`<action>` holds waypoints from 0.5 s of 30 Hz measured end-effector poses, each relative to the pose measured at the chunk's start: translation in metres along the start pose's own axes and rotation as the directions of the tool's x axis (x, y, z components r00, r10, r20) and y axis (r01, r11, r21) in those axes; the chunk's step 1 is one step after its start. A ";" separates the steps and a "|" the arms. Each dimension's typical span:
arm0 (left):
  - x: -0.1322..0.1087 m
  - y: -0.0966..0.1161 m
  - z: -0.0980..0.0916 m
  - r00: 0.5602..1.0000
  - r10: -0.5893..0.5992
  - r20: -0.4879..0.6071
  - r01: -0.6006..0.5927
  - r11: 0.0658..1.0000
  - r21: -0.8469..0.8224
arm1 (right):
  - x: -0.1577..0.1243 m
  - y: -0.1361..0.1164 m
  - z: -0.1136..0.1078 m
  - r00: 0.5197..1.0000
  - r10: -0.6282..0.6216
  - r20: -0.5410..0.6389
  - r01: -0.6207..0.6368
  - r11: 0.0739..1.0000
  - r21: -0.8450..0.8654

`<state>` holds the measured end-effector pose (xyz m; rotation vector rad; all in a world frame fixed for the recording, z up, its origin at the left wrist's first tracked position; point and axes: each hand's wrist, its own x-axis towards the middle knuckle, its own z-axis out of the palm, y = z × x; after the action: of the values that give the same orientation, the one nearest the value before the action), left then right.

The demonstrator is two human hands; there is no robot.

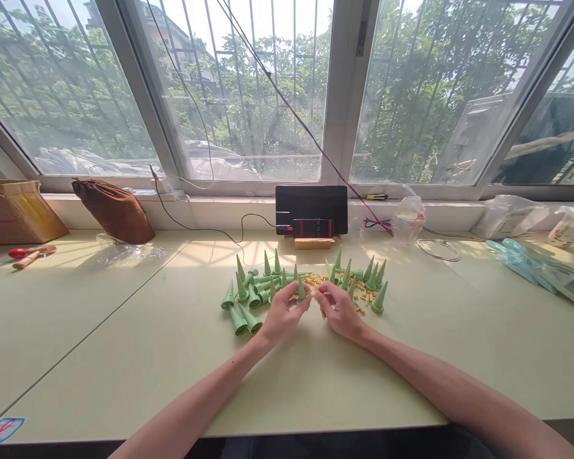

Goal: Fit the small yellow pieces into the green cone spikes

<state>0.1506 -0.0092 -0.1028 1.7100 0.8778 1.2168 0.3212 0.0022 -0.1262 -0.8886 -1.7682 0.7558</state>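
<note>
My left hand is closed around a green plastic cone-shaped spike, its tip pointing up. Close beside it, my right hand pinches a small yellow plastic piece between thumb and fingertips. The piece is at the side of the held spike; whether they touch I cannot tell. Beyond both hands lies a heap of small yellow pieces, partly hidden by the fingers. Several more green spikes surround it, some upright like this spike, others on their sides like this lying spike.
A black tablet and a phone on a wooden stand are at the windowsill. A brown pouch and a box stand left; a plastic bag with a cup and a turquoise-strapped item lie right.
</note>
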 end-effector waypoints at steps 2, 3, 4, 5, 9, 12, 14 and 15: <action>0.000 0.000 0.000 1.000 0.003 -0.004 -0.003 1.000 0.029 | 0.000 0.000 0.000 1.000 0.004 0.001 -0.004 1.000 0.003; -0.001 0.001 0.000 1.000 0.004 -0.006 -0.003 0.999 0.043 | 0.000 0.000 0.000 1.000 0.008 0.000 -0.008 1.000 0.006; -0.001 0.001 0.000 1.000 0.005 -0.009 -0.005 0.998 0.055 | 0.000 0.000 0.000 1.000 0.011 0.001 -0.011 1.000 0.011; -0.001 0.002 0.000 1.000 0.008 -0.015 -0.007 0.998 0.068 | 0.000 0.000 0.000 1.000 0.015 0.002 -0.015 1.000 0.018; -0.001 0.004 0.001 0.999 0.018 -0.033 -0.014 0.993 0.114 | 0.000 0.000 0.001 1.000 0.031 0.004 -0.031 0.998 0.052; -0.001 0.003 0.001 0.999 0.023 -0.043 -0.016 0.990 0.144 | 0.000 0.000 0.001 0.999 0.043 0.005 -0.043 0.996 0.074; -0.001 0.001 0.000 0.998 0.031 -0.046 -0.023 0.987 0.160 | 0.000 0.000 0.001 0.999 0.051 0.006 -0.051 0.995 0.085; -0.001 0.001 0.000 0.998 0.037 -0.047 -0.029 0.986 0.166 | 0.000 0.000 0.001 0.998 0.055 0.007 -0.056 0.994 0.091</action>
<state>0.1506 -0.0107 -0.1027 1.8381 1.0081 1.2432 0.3203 0.0017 -0.1263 -0.8781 -1.7045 0.8682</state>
